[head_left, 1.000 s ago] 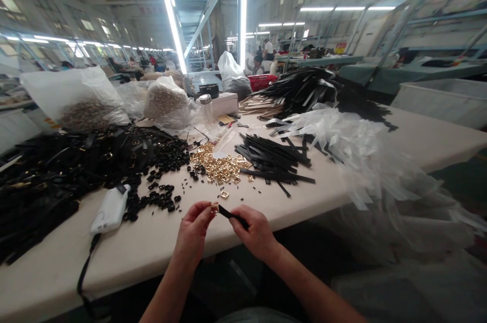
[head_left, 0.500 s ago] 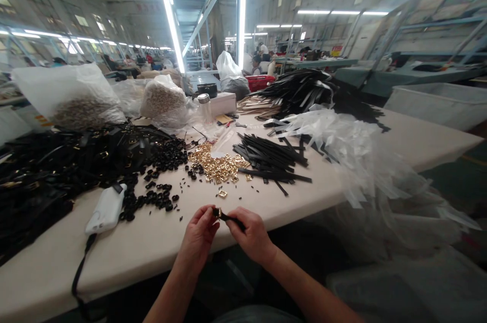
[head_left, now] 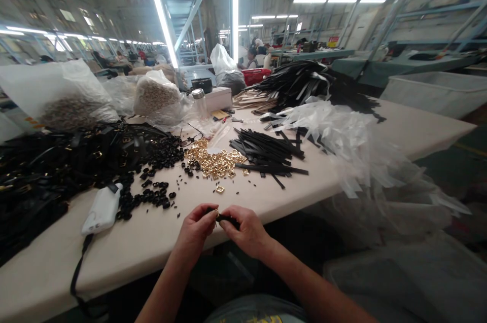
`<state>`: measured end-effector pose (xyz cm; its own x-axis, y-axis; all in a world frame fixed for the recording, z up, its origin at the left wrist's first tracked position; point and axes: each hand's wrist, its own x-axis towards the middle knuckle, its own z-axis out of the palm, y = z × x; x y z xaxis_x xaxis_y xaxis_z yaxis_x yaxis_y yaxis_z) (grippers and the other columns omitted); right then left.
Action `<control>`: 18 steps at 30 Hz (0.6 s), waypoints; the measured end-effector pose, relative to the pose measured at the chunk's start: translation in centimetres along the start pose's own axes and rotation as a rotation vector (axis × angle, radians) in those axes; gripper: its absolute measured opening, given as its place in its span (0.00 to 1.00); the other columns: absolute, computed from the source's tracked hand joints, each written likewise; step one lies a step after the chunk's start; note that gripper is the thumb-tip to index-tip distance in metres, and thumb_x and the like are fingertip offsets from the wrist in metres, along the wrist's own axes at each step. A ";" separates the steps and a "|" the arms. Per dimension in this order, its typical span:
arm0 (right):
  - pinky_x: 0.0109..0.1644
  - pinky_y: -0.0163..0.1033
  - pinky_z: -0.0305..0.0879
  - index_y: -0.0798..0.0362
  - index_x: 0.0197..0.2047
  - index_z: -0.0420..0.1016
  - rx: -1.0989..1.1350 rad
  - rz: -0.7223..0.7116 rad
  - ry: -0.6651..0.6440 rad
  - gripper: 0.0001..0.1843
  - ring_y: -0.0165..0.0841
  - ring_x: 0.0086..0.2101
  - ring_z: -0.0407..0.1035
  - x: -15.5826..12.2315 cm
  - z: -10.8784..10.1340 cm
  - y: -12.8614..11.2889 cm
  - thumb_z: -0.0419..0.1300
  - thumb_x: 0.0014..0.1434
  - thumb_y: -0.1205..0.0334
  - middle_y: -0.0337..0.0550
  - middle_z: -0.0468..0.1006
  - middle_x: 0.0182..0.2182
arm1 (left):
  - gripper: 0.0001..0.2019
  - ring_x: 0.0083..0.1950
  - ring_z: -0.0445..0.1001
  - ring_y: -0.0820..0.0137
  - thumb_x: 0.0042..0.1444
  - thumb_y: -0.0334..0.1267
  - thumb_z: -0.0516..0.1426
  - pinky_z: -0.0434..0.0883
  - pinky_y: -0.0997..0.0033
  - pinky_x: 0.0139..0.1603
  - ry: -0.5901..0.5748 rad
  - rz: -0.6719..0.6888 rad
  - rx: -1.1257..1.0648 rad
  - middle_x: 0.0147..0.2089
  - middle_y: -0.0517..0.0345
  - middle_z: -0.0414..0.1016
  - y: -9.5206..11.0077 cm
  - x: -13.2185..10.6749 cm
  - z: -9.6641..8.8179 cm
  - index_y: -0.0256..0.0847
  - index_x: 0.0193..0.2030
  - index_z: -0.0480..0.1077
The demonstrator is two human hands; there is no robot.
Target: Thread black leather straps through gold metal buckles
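Observation:
Both hands meet at the table's front edge around a short black strap point(head_left: 227, 219) with a gold buckle point(head_left: 217, 213) on it. My left hand point(head_left: 197, 226) pinches the strap at the buckle between thumb and fingers. Closed round the strap's other part is my right hand point(head_left: 245, 229), its thumb close to the buckle. Fingers hide much of the strap. Just beyond the hands lies a single gold buckle point(head_left: 219, 189), and behind it a heap of gold buckles point(head_left: 216, 163). Flat black straps point(head_left: 266, 150) are piled to the right of the heap.
Small black loops point(head_left: 155, 196) lie left of the buckles, beside a white corded device point(head_left: 102, 209). Finished-looking buckled straps point(head_left: 76, 155) cover the table's left side. Clear plastic sheeting point(head_left: 342, 130) hangs over the right edge. Filled bags point(head_left: 155, 95) and a jar point(head_left: 199, 102) stand behind.
My hands have drawn closer together around the buckle, and the left fingers now cover more of the strap. The whole view has shifted slightly.

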<state>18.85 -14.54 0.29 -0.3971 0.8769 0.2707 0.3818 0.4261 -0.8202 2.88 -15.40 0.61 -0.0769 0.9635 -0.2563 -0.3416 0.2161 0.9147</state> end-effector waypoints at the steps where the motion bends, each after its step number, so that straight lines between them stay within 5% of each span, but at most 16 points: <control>1: 0.36 0.33 0.60 0.51 0.35 0.73 -0.034 -0.009 -0.022 0.04 0.31 0.32 0.68 0.0 0.0 0.0 0.57 0.61 0.64 0.38 0.75 0.30 | 0.17 0.21 0.63 0.80 0.38 0.41 0.68 0.61 0.81 0.22 0.020 -0.037 -0.068 0.24 0.64 0.69 -0.2 0.0 0.2 0.37 0.35 0.74; 11: 0.30 0.34 0.50 0.52 0.27 0.68 -0.240 -0.085 -0.042 0.17 0.29 0.25 0.63 -0.4 0.0 0.7 0.55 0.65 0.54 0.37 0.71 0.23 | 0.19 0.15 0.54 0.86 0.38 0.39 0.69 0.49 0.86 0.14 0.007 -0.153 -0.232 0.24 0.70 0.65 -1.8 -0.8 1.4 0.40 0.34 0.66; 18: 0.28 0.32 0.50 0.53 0.22 0.65 -0.132 -0.009 -0.064 0.20 0.26 0.23 0.60 -0.5 -0.4 0.3 0.54 0.65 0.55 0.35 0.67 0.19 | 0.16 0.21 0.65 0.82 0.44 0.42 0.67 0.61 0.85 0.20 -0.038 -0.050 -0.197 0.27 0.66 0.69 -2.9 -0.9 0.9 0.40 0.36 0.67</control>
<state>19.50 -14.81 0.12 -0.4517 0.8588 0.2416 0.4825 0.4630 -0.7436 4.79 -16.74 -1.48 -0.0205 0.9584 -0.2846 -0.5207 0.2328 0.8214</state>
